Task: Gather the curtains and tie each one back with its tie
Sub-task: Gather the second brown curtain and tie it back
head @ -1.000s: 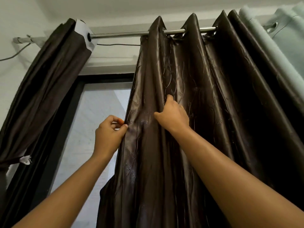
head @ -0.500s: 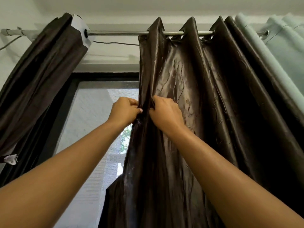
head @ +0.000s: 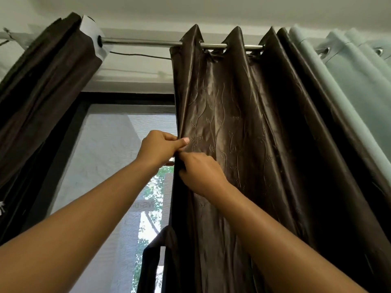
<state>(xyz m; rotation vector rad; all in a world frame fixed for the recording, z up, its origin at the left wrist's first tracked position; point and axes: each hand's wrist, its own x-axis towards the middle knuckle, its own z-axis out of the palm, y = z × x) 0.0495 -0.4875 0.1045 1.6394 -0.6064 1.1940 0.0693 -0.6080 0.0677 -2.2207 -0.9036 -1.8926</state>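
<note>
Left hand (head: 157, 148): centre of the frame, at the left edge of the brown curtain (head: 232, 123); thumb laid flat on the front of the cloth, fingers curled behind it, pinching the edge.
Right hand (head: 201, 174): just below and right of the left hand, touching it; fingers curled over the same edge, gripping a fold of cloth.
Brown curtain: glossy, embossed with a vine pattern; hangs by eyelets from the rod (head: 143, 41); fills the centre and right of the frame in loose pleats, not tied.
Second dark curtain (head: 42, 81): upper left of the frame, bunched tight, slanting down to the left edge; white lining shows at its top.
Dark fabric strip (head: 151, 263): bottom centre, hanging in a loop beside the brown curtain's lower edge; cannot tell whether it is a tie.
Pale green curtain (head: 349, 81): upper right, on the same rod, just beside the brown curtain.
Window screen (head: 105, 155): between the two dark curtains, dark frame, foliage visible through it.
</note>
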